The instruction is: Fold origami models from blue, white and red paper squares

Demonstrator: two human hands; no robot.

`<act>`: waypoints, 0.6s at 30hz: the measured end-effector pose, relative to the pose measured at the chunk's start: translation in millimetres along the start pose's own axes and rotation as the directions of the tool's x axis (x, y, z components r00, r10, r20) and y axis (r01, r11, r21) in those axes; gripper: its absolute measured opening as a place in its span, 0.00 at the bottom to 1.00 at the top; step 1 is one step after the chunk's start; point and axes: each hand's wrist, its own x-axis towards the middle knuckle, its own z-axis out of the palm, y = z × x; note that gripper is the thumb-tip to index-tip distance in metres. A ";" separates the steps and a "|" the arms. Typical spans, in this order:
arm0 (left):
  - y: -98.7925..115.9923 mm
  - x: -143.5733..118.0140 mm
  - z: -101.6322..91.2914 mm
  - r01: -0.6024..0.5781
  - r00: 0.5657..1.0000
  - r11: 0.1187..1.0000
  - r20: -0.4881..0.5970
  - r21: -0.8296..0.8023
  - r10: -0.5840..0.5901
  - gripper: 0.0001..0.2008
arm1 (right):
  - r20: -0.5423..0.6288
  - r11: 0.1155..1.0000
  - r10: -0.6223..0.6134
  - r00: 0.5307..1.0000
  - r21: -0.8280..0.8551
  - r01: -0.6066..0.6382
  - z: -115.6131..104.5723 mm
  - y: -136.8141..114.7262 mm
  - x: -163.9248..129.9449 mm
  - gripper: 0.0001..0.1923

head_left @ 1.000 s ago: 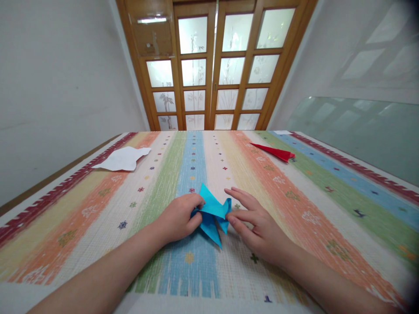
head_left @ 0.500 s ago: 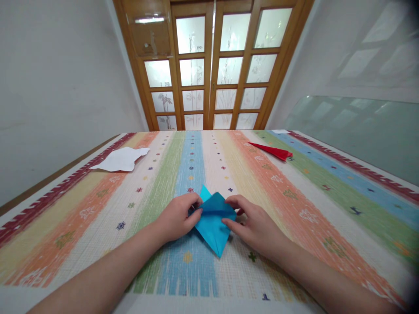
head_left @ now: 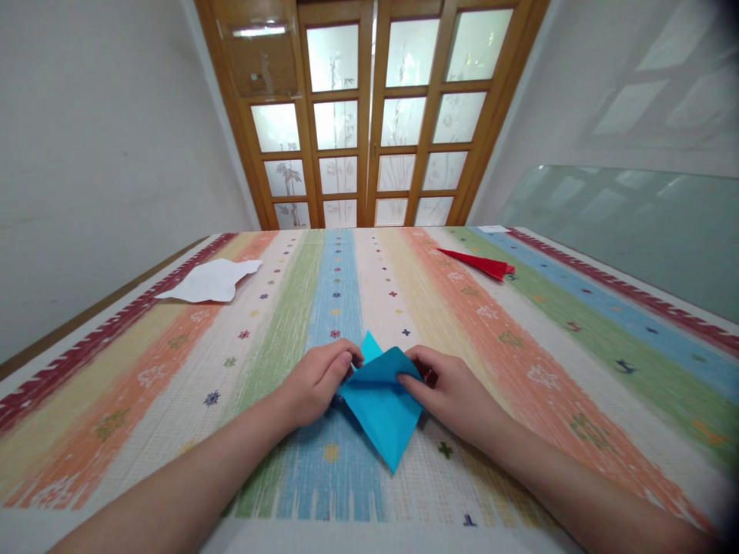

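Note:
A folded piece of blue paper lies on the striped, many-coloured tablecloth, its sharp corner pointing toward me. My left hand pinches the paper's upper left edge between thumb and fingers. My right hand grips the upper right edge, thumb on top of a flap folded down over the paper. A small blue tip sticks out behind the flap, between the two hands.
A folded red paper shape lies at the far right of the cloth. A white paper shape rests at the far left. A wooden glazed door stands beyond the table, with a glass pane at the right.
The loose, raised blue paper has been folded flat into a kite-like shape. My right hand closed from spread fingers onto its right edge. Both hands shifted slightly toward me.

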 end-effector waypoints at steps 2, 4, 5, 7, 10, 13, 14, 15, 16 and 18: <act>-2.1 1.2 0.7 0.043 0.999 0.997 -0.009 -0.064 -0.044 0.15 | -0.016 1.000 0.010 1.000 -0.003 -0.010 -0.6 1.0 0.5 0.05; -4.5 2.7 1.7 0.073 0.997 0.993 -0.006 -0.092 -0.074 0.13 | -0.031 1.000 0.020 0.999 -0.008 -0.020 -1.3 2.2 1.3 0.07; -5.6 3.3 2.2 0.077 0.997 0.992 -0.002 -0.099 -0.078 0.13 | -0.036 1.000 0.022 0.999 -0.011 -0.022 -1.7 2.9 1.7 0.07; -7.5 3.8 3.2 0.069 0.998 0.993 0.007 -0.098 -0.068 0.14 | -0.036 1.000 0.012 0.999 -0.026 -0.013 -2.3 4.9 2.3 0.07; -8.9 2.4 4.5 0.052 0.999 0.996 0.020 -0.077 -0.051 0.19 | -0.039 0.997 -0.009 0.999 -0.082 0.006 -2.4 9.2 2.8 0.17; -7.3 0.4 5.0 0.044 0.998 0.999 0.054 -0.025 -0.042 0.23 | -0.045 0.993 -0.009 0.999 -0.116 0.003 -1.8 11.7 3.1 0.23; -6.1 -0.2 4.9 0.036 0.997 0.999 0.069 -0.006 -0.036 0.25 | -0.040 0.993 -0.007 0.999 -0.115 0.002 -1.7 11.6 3.2 0.21; -4.9 -0.5 4.8 0.028 0.996 1.000 0.083 0.014 -0.029 0.26 | -0.036 0.994 -0.006 0.999 -0.111 0.002 -1.7 11.2 3.3 0.18; -3.7 -0.8 4.7 0.019 0.995 0.999 0.095 0.029 -0.022 0.27 | -0.031 0.994 -0.008 0.999 -0.105 0.004 -1.7 10.4 3.5 0.16; -2.0 -1.1 4.4 0.006 0.993 0.999 0.114 0.043 -0.010 0.28 | -0.024 0.995 -0.009 1.000 -0.097 0.006 -2.0 9.0 3.9 0.13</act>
